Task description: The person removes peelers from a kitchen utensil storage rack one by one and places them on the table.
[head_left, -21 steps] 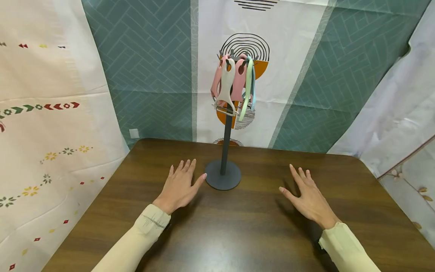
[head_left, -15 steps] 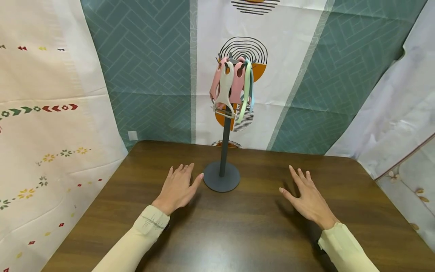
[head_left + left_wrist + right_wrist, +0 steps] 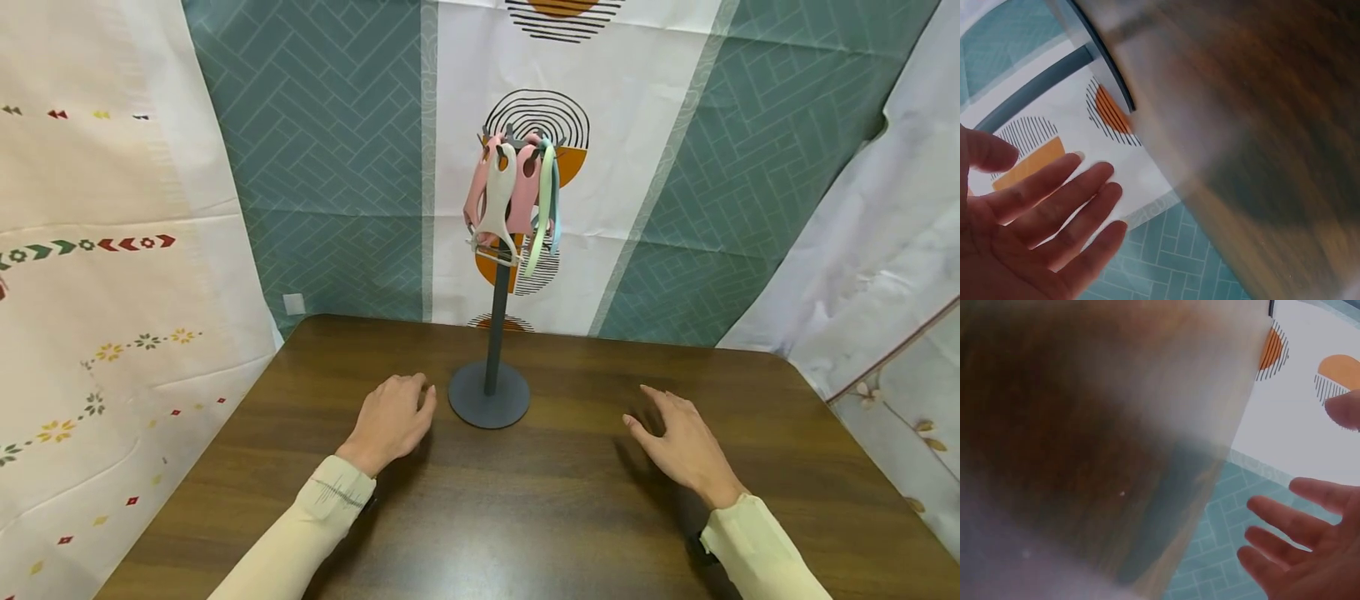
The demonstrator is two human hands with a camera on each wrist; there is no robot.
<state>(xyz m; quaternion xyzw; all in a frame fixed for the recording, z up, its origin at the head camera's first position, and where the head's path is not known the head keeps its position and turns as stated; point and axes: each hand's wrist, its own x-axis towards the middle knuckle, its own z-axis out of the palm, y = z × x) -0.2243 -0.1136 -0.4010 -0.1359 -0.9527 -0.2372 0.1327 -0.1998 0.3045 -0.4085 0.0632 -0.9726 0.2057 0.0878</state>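
Note:
A dark grey stand with a round base point(image 3: 489, 395) rises from the brown table. From hooks at its top hang several pastel, peeler-like utensils: a white one point(image 3: 498, 196) with a hole at the top and a forked lower end crossed by a thin bar, a pink one point(image 3: 524, 196) beside it, and a pale green one point(image 3: 540, 212) seen edge-on. Just left of the base is my left hand point(image 3: 390, 425), fingers bent down loosely and holding nothing. Well to the right, my right hand point(image 3: 682, 446) hovers low over the wood, relaxed, its thumb apart from the fingers.
The wooden table point(image 3: 510, 500) reaches back to a patterned curtain point(image 3: 337, 167) right behind the stand. Cream cloth point(image 3: 120, 292) hangs along the left side and white cloth point(image 3: 855, 275) along the right. Wrist bands show under both sleeves.
Both hands' fingers have gone from stretched out to more bent. The left thumb has drawn away from the base. The head view has shifted slightly, while the stand and utensils keep their places.

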